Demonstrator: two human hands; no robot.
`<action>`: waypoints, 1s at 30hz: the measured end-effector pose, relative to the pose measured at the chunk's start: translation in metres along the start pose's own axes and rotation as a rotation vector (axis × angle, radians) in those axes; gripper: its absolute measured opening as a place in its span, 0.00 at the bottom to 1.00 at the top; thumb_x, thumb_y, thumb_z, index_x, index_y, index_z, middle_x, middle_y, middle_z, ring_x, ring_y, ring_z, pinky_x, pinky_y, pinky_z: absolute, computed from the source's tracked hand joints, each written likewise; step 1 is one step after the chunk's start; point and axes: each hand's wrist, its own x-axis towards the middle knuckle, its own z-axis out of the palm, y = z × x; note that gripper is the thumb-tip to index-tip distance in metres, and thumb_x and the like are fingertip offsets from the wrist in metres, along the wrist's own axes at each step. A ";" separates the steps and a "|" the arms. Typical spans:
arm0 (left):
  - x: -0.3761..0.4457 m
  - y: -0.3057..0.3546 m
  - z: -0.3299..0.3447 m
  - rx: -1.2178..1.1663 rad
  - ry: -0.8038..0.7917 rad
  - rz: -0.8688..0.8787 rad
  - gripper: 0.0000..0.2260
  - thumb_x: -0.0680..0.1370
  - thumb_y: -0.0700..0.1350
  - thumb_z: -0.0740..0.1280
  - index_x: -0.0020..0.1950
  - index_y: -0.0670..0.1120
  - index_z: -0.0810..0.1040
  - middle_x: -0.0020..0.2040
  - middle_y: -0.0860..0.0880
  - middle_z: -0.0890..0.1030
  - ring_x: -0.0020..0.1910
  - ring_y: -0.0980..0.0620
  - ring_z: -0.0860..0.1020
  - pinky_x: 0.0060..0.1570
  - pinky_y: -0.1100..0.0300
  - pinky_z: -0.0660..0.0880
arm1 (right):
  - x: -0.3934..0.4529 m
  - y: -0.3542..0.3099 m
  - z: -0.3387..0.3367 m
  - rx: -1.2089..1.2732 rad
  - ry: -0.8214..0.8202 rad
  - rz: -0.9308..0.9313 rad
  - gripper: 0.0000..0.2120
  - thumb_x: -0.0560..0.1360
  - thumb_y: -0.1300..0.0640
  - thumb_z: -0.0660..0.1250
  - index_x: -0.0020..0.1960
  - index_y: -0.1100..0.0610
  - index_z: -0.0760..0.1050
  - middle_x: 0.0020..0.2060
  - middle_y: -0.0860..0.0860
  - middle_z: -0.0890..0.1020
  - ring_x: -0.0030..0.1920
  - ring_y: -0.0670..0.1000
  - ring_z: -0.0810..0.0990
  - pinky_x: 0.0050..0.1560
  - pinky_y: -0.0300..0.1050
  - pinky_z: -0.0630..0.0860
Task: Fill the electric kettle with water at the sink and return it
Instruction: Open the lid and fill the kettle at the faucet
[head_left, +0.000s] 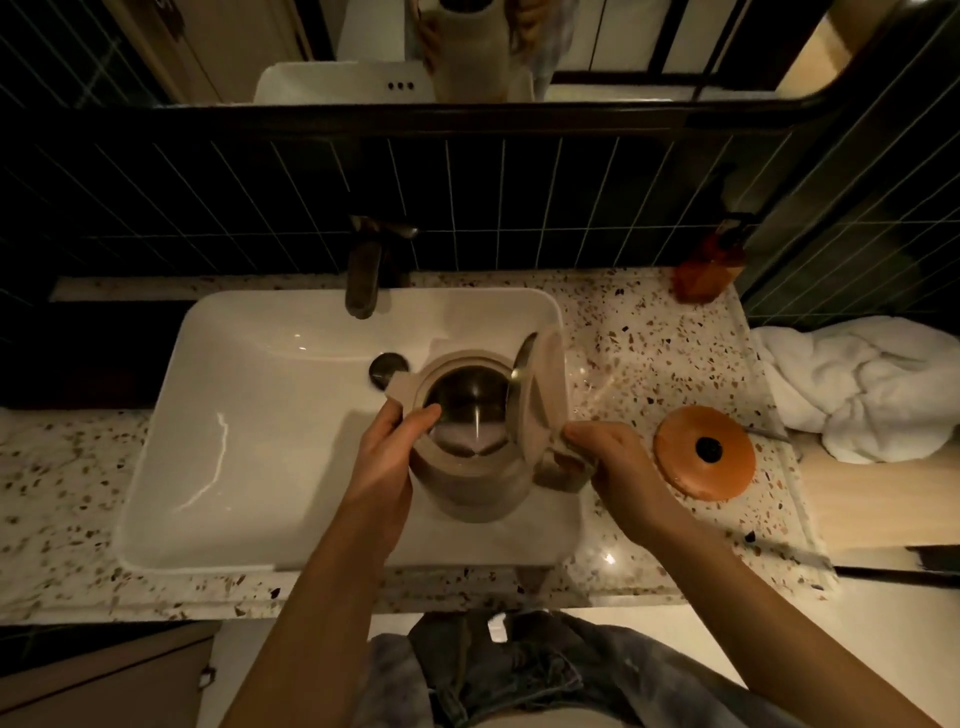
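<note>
A beige electric kettle (467, 488) is held over the right half of the white rectangular sink (249, 447). Its lid (540, 384) stands open, hinged up on the right, and the steel inside shows with a little water at the bottom. My left hand (384, 457) grips the kettle's left rim, thumb over the edge. My right hand (618, 467) holds the handle on the right side. The dark faucet (363, 280) stands at the back of the sink, its spout to the left of the kettle. No water stream is visible.
The sink sits on a speckled terrazzo counter (649, 343). An orange round lid with a black knob (704, 452) lies right of the sink. A crumpled white towel (862, 384) is at far right, an amber pump bottle (711, 270) at the back. The sink drain (387, 366) shows behind the kettle.
</note>
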 end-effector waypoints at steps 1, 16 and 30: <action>0.007 0.007 -0.009 -0.012 0.014 -0.014 0.09 0.78 0.40 0.65 0.54 0.49 0.81 0.50 0.50 0.85 0.55 0.51 0.80 0.56 0.58 0.73 | 0.010 -0.002 0.011 0.008 -0.005 0.017 0.20 0.68 0.47 0.66 0.33 0.65 0.76 0.26 0.56 0.72 0.29 0.49 0.70 0.34 0.39 0.69; 0.130 0.050 -0.099 0.084 0.114 -0.373 0.04 0.77 0.46 0.66 0.49 0.50 0.80 0.43 0.53 0.82 0.44 0.55 0.77 0.38 0.61 0.70 | 0.132 0.016 0.114 0.096 -0.017 0.568 0.19 0.78 0.50 0.58 0.31 0.55 0.71 0.25 0.51 0.71 0.31 0.48 0.69 0.51 0.53 0.64; 0.188 0.053 -0.113 0.073 0.083 -0.194 0.04 0.76 0.39 0.67 0.48 0.48 0.76 0.46 0.50 0.83 0.46 0.56 0.79 0.41 0.64 0.71 | 0.197 0.023 0.130 0.013 0.239 0.371 0.16 0.77 0.47 0.63 0.37 0.56 0.77 0.26 0.49 0.73 0.32 0.48 0.71 0.45 0.47 0.68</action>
